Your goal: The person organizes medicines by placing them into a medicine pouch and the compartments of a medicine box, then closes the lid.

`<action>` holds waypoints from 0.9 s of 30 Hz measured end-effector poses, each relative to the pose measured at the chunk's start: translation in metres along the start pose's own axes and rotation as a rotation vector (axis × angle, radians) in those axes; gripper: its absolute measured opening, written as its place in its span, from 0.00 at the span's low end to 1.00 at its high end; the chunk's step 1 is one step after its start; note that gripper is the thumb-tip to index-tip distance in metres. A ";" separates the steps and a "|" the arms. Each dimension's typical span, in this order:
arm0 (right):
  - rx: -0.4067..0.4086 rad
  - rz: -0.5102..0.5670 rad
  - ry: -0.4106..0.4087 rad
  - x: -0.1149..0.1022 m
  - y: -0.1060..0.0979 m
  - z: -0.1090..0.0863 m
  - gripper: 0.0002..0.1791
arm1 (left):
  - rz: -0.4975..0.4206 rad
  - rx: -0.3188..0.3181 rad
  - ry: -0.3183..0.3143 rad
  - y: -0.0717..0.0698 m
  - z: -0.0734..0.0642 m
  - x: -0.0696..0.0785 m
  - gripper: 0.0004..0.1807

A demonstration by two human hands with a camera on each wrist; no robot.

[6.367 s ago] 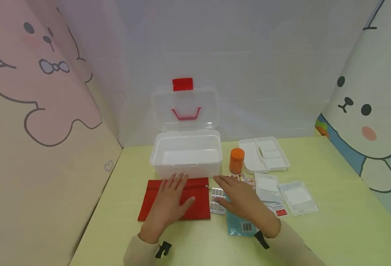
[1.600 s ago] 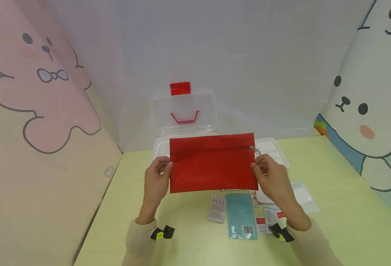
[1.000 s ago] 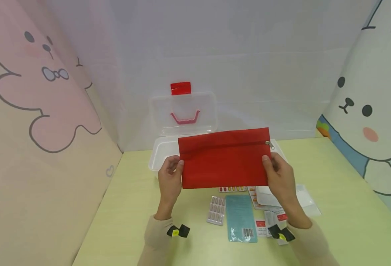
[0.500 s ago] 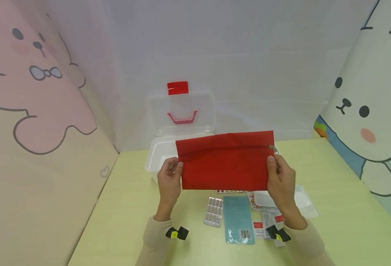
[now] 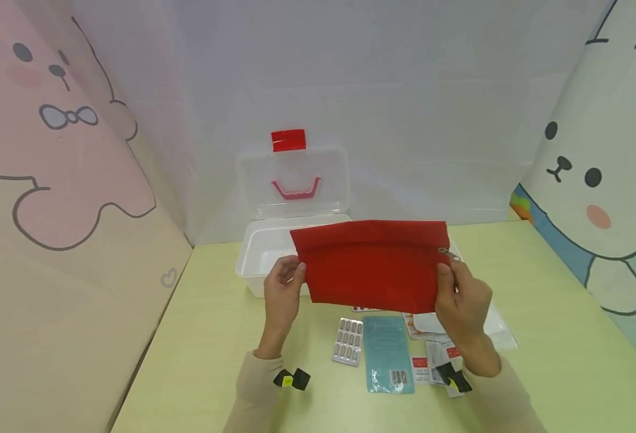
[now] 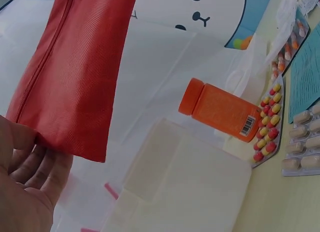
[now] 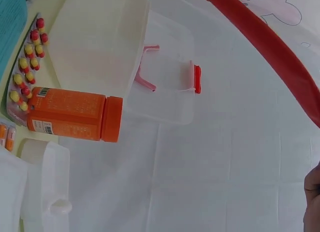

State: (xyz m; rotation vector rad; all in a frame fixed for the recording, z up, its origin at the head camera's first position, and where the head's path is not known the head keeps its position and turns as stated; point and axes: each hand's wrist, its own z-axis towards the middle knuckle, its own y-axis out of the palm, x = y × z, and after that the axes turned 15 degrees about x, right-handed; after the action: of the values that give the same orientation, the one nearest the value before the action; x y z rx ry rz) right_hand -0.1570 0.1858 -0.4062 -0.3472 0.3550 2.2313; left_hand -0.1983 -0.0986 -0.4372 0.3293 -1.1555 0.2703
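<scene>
A red zippered pouch (image 5: 372,267) is held up above the table between both hands. My left hand (image 5: 283,294) pinches its left end, thumb in front. At the other end my right hand (image 5: 463,307) grips the edge just below the zipper pull (image 5: 449,253). The pouch's top sags a little and its face looks flat. In the left wrist view the left fingers (image 6: 42,174) curl behind the pouch's corner. Only a small part of the right hand (image 7: 313,197) shows in the right wrist view, beside the pouch's narrow edge.
Behind the pouch stands a clear box (image 5: 263,246), lid raised. An orange bottle (image 6: 225,109) and white tray (image 7: 47,187) are hidden from the head view or nearly so. Capsule blister (image 5: 347,341), teal packet (image 5: 388,355) and small white packets (image 5: 437,361) lie nearer.
The pouch was flat on the table under the left hand; both hands have since lifted it. Over the last half second its top tipped and its right end dropped slightly.
</scene>
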 end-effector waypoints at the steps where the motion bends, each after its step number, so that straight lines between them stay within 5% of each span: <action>1: 0.007 -0.002 -0.028 -0.002 -0.001 0.001 0.31 | -0.008 -0.003 -0.010 0.001 0.000 0.000 0.11; 6: 0.009 0.008 -0.140 -0.008 -0.005 0.005 0.30 | 0.032 0.060 0.038 0.002 -0.003 0.000 0.15; 9: -0.003 0.046 -0.190 -0.010 -0.006 0.006 0.28 | 0.070 0.086 0.068 0.004 -0.008 0.014 0.14; 20: -0.033 0.124 -0.279 -0.026 0.000 0.014 0.26 | 0.000 -0.155 0.232 0.028 -0.046 0.062 0.10; 27: -0.078 0.126 -0.326 -0.038 0.005 0.027 0.25 | -0.062 -0.301 0.299 0.053 -0.058 0.099 0.14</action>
State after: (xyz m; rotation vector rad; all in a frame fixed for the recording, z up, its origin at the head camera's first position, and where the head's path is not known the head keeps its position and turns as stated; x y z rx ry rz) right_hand -0.1413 0.1660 -0.3673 0.0024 0.1178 2.3800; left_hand -0.1312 -0.0235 -0.3608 0.0554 -0.8734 0.0837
